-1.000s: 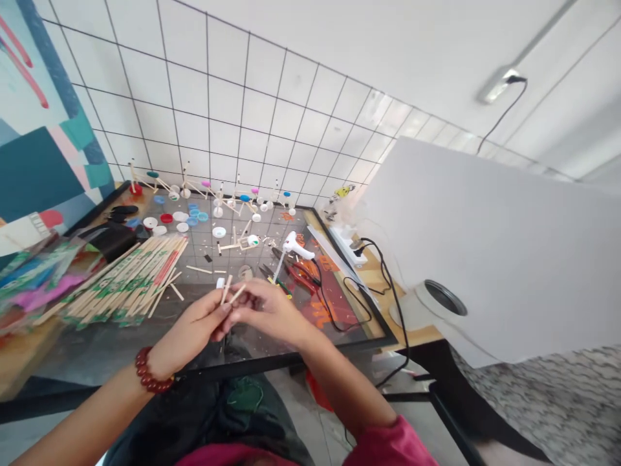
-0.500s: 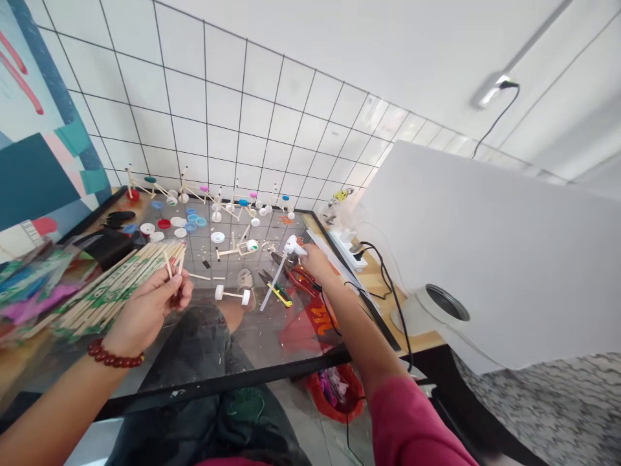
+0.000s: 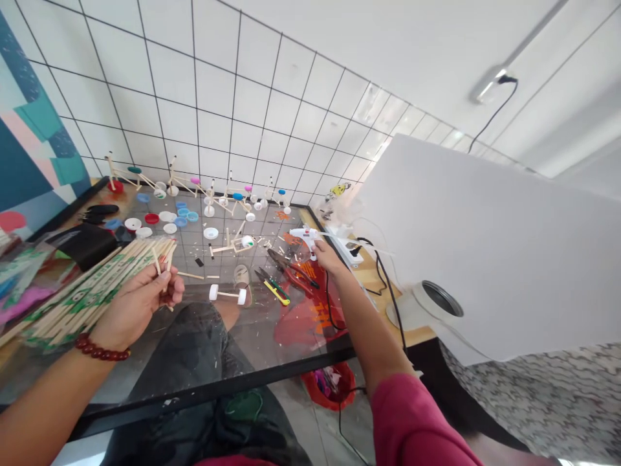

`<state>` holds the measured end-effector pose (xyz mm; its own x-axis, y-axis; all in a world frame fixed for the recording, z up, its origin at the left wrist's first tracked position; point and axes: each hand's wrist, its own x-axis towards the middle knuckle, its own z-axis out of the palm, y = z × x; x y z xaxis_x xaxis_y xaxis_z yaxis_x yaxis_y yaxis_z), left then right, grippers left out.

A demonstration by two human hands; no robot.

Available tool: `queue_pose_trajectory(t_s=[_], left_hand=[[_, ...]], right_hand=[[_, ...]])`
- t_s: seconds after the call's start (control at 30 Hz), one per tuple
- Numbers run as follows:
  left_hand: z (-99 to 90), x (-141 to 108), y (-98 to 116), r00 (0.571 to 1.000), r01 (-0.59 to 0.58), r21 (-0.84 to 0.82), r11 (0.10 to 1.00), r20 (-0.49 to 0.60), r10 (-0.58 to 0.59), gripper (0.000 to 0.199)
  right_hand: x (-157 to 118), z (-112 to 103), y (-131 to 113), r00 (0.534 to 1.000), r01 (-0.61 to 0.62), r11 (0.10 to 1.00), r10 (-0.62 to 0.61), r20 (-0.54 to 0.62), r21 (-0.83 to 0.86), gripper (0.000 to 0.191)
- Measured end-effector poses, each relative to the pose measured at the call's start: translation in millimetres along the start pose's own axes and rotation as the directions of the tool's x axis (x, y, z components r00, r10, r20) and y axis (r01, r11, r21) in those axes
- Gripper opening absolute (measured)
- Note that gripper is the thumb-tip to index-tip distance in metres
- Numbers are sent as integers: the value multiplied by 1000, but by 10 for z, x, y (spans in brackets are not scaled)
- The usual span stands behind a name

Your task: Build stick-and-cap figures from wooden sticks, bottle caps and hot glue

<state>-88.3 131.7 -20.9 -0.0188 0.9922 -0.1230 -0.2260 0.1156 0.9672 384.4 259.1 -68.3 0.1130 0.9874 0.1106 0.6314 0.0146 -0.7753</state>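
Observation:
My left hand [image 3: 145, 294] is closed on a small frame of thin wooden sticks [image 3: 158, 260], whose ends rise above my thumb and finger. Next to that hand lies a green-and-white packed bundle of wooden sticks [image 3: 92, 288]. My right hand [image 3: 328, 256] grips the handle of a white hot glue gun [image 3: 303, 234]. Its nozzle points left, and a long clear glue stick [image 3: 363, 239] trails out of its back to the right. On the glass tabletop between my hands, a stick axle with two white bottle-cap wheels [image 3: 228, 294] lies near a partly built stick frame [image 3: 233, 244].
Pliers [image 3: 294, 268] and a yellow-green cutter [image 3: 272, 286] lie left of my right forearm. Several stick-and-cap models [image 3: 237, 196] line the back edge by the wire grid. Loose bottle caps [image 3: 169, 228] spread at left. A power strip [image 3: 347, 246] with black cables sits at right.
My right hand has swung the glue gun round, so its glue stick now points right rather than down toward me. My left hand still holds the sticks. The view has shifted slightly.

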Motion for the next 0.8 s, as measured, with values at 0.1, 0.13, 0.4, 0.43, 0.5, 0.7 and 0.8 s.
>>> queue_pose_trajectory(t_s=[0.1, 0.13, 0.4, 0.43, 0.5, 0.7, 0.8], left_hand=[[-1, 3, -31, 999, -27, 43, 999, -15, 28, 43], [6, 4, -34, 999, -38, 53, 998, -19, 39, 43], [51, -79, 30, 994, -21, 21, 1000, -107, 23, 34], [49, -89, 37, 994, -19, 17, 1000, -109, 20, 32], [41, -98, 45, 994, -20, 13, 1000, -110, 21, 28], [103, -171, 63, 999, 45, -76, 996, -4, -45, 29], [278, -319, 76, 984, 143, -104, 984, 124, -130, 29]], right_hand=[[4, -26, 55, 999, -1, 1000, 1, -44, -15, 27], [-3, -35, 59, 999, -2, 1000, 1, -54, -19, 27], [-122, -26, -226, 996, -49, 998, 45, -78, -48, 53], [-158, -56, -280, 995, -63, 996, 58, -78, -61, 53], [-288, -174, -380, 993, -93, 991, 86, -80, -94, 49], [-1149, -478, -797, 998, -15, 982, 5, -55, -188, 26], [-1511, -117, -1215, 981, 171, 978, -180, 67, 121, 37]])
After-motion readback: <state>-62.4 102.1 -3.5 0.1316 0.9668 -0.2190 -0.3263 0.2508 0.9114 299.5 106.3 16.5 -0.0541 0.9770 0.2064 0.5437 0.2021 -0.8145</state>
